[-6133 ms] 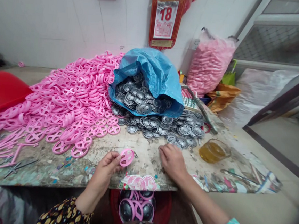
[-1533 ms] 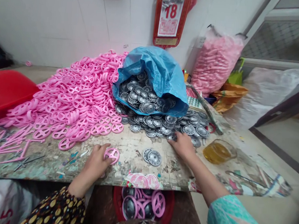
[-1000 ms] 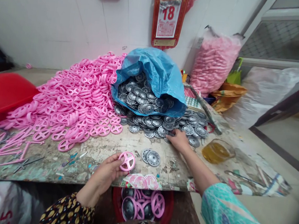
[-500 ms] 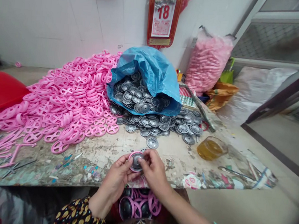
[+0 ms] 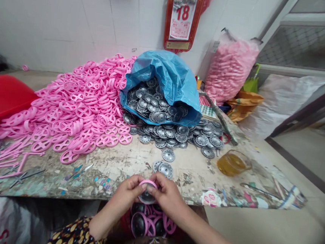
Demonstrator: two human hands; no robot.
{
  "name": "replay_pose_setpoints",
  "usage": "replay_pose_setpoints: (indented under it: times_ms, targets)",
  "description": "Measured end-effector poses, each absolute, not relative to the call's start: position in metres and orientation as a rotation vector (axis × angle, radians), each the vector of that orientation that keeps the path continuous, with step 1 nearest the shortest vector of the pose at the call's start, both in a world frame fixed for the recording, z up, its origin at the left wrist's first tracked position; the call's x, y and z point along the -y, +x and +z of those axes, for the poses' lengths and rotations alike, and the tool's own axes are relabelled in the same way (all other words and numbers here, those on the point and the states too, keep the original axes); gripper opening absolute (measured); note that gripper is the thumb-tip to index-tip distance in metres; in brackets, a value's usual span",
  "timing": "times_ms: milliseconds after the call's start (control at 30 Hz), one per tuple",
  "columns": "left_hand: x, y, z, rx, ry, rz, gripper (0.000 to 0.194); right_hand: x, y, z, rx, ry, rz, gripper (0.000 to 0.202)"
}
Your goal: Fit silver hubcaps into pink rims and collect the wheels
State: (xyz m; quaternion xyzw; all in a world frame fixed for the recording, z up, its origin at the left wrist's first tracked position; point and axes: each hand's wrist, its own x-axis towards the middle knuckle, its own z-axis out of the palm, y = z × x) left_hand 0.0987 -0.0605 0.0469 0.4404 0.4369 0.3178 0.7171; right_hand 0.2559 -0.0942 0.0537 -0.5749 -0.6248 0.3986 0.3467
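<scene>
Seeing heaped pink four-spoke rings (image 5: 83,111) from my end, left hand (image 5: 127,192) pinching a pink-rimmed dark disc (image 5: 147,196) by the table's (image 5: 85,187) front edge, grey vented discs (image 5: 168,155) beyond, right hand (image 5: 169,194) pinching the pink-rimmed one too, cup of amber liquid (image 5: 231,164).

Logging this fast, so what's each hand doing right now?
Left hand: closed, holding a pink-rimmed wheel.
Right hand: closed, holding it too.

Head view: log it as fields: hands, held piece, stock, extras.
held piece: dark disc with pink rim, seating unclear
left hand: grip on piece's left side
right hand: grip on piece's right side
beyond hands: three gray discs, two overlapping
left stock: heaped pink spoked wheels
center stock: gray disc pile, in and outside blue plastic bag
right: clear cup, amber liquid
</scene>
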Motion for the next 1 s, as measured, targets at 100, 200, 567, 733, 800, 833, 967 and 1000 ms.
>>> replay_pose_setpoints:
  times_ms: [100, 200, 567, 733, 800, 833, 967, 1000]
  targets:
    - [0.036, 0.072, 0.044, -1.200, 1.383, 0.665, 0.032, 0.106, 0.264, 0.052, 1.909, -1.487, 1.088, 0.011]
    - [0.001, 0.043, 0.044, -1.616, 1.872, 0.748, 0.028, 0.106, 0.275, 0.052, 1.995, -1.526, 0.877, 0.024]
    - [-0.067, 0.031, 0.040, -2.167, 2.348, 0.365, 0.029, 0.054, 0.300, 0.047, 1.919, -2.113, 0.323, 0.034]
    - [-0.044, 0.025, 0.041, -1.974, 2.391, 0.488, 0.020, 0.045, 0.317, 0.042, 1.836, -1.973, 0.582, 0.031]
    - [-0.026, 0.028, 0.041, -1.740, 2.154, 0.780, 0.011, 0.042, 0.323, 0.040, 1.672, -1.891, 0.757, 0.023]
    - [-0.015, 0.031, 0.040, -1.588, 1.919, 0.928, 0.008, 0.041, 0.324, 0.040, 1.562, -1.817, 0.859, 0.018]
    - [0.027, 0.059, 0.039, -1.006, 0.852, 0.998, 0.019, 0.050, 0.301, 0.054, 1.188, -1.395, 1.118, 0.021]
    - [0.036, 0.068, 0.041, -0.917, 0.688, 0.970, 0.023, 0.054, 0.291, 0.059, 1.172, -1.339, 1.100, 0.022]
